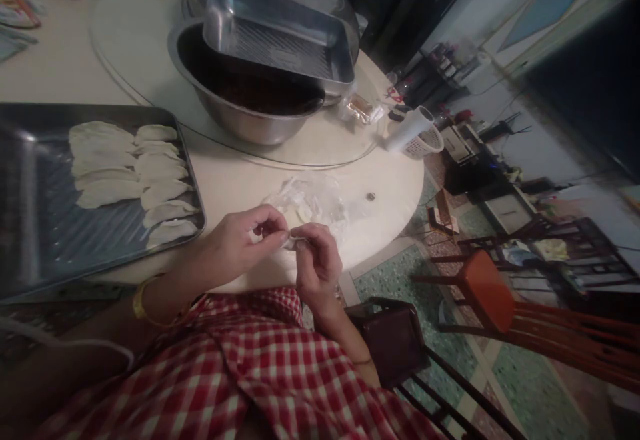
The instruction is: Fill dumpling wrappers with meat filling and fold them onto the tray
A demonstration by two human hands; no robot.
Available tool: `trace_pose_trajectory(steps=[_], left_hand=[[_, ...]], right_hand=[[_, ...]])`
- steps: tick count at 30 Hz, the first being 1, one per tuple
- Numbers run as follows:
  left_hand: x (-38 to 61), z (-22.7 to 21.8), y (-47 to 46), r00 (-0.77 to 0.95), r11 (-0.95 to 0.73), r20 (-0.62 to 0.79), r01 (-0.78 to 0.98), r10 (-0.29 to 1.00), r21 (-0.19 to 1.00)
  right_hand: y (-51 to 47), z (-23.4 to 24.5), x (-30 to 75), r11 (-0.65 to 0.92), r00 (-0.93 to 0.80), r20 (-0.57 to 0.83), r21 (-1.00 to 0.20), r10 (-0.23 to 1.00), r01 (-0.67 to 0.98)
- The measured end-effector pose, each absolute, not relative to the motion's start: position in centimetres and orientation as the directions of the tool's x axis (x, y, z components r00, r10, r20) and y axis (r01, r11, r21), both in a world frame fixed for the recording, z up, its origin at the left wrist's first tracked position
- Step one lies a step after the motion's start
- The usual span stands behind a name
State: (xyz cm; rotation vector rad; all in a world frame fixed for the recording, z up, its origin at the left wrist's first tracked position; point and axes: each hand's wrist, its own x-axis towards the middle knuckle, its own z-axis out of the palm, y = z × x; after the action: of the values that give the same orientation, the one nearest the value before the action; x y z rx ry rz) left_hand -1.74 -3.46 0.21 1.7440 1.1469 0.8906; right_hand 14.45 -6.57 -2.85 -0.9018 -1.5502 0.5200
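Left hand [245,240]: its thumb and forefinger were pinched together above the near edge of the table [225,183], the tips at one end of a small pale piece [293,243].
Right hand [320,263]: its fingers were curled in, thumb and forefinger closed on the same piece, their tips meeting the left hand's.
Pale piece: it sat between the two hands, over the table's near edge, mostly hidden by fingers.
Plastic bag [327,197]: it lay crumpled just beyond the hands.
Tray [45,227]: it stood at the table's near left, with dumplings [110,193] in two columns towards its right edge.
Metal bowl [257,130]: it stood on the glass turntable [145,70], a rectangular pan [280,43] tilted over its far rim.
Right edge of the table: a white basket [425,143] stood there, beside a pale roll [407,130].
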Motion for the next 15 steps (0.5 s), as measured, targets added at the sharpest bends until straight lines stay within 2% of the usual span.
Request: trace_pose_trajectory(steps=[8,15], left_hand=[[-1.70,-0.12,-3.52,0.321,-0.311,0.192,0.377,0.927,0.872],[-1.20,0.48,-3.88,0.299,-0.364,0.270,0.325,0.915,0.873]], right_hand=[[-6.51,-3.01,14.32,0.583,0.034,0.609,-0.773,0.793,0.252],[-6.38,-3.03,14.10,0.520,0.115,0.558,-0.817,0.822,0.250]])
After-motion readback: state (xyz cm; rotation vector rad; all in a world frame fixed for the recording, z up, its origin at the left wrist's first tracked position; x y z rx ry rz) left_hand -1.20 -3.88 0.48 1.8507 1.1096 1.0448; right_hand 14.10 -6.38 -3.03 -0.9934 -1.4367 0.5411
